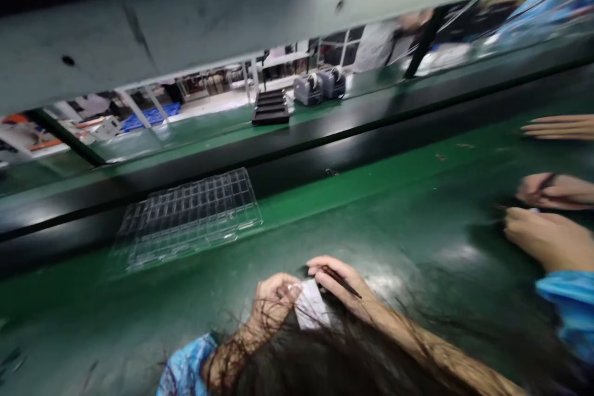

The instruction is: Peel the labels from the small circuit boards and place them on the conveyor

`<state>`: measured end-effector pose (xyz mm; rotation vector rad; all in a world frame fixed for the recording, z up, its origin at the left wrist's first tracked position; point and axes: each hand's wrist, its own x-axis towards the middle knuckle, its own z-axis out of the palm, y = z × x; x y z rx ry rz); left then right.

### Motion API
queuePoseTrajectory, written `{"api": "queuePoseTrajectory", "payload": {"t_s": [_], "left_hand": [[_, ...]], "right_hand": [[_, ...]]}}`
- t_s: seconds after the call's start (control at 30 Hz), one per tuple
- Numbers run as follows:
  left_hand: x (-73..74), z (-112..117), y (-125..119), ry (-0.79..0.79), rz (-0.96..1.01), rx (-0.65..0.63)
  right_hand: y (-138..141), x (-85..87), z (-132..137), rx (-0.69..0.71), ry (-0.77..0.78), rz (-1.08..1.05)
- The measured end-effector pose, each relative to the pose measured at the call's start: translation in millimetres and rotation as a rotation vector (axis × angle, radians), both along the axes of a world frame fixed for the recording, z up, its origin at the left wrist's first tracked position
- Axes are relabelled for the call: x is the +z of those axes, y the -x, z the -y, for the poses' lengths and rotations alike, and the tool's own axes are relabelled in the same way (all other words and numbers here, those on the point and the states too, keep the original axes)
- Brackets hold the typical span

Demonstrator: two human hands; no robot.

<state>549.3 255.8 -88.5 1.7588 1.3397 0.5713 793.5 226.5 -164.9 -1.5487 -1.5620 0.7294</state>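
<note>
At the bottom middle, my left hand (pixel 275 300) is closed, its fingertips pinching the upper left edge of a small white sheet (pixel 312 307). Any smaller piece between those fingers is too blurred to make out. Just right of the sheet, my right hand (pixel 338 276) is closed around a slim dark tool (pixel 341 281) that looks like tweezers. The tool lies across the fingers, its thin end pointing back toward the wrist. Both hands are close together, low over the green work surface (pixel 185 303). Dark hair covers part of the sheet and my forearms.
Clear plastic compartment trays (pixel 195 216) lie ahead on the left, partly over a dark conveyor belt (pixel 297 158). Beyond stand a black rack (pixel 271 107) and grey tape dispensers (pixel 320 86). A co-worker's hands (pixel 547 229) work at the right; another hand (pixel 559 127) reaches in above. A pale beam (pixel 208 31) crosses overhead.
</note>
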Motion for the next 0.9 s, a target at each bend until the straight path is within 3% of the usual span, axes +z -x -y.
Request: {"api": "queuePoseTrajectory", "payload": {"t_s": [0.07, 0.13, 0.4, 0.63, 0.9], "left_hand": [[-7.1, 10.6, 6.4, 0.092, 0.050, -0.002], [-11.1, 15.7, 8.8, 0.148, 0.105, 0.010], [-10.3, 18.3, 10.8, 0.245, 0.259, -0.011], [-20.5, 19.9, 13.6, 0.243, 0.287, 0.006], [-16.7, 21.0, 16.1, 0.202, 0.294, 0.010]], "right_hand": [[28.4, 5.3, 13.8, 0.142, -0.009, -0.072], [39.2, 10.0, 22.6, 0.198, -0.024, -0.129], [37.9, 16.6, 36.3, 0.176, -0.042, -0.141], [37.8, 28.4, 40.4, 0.212, -0.081, -0.104], [39.5, 30.3, 41.9, 0.290, -0.157, -0.080]]}}
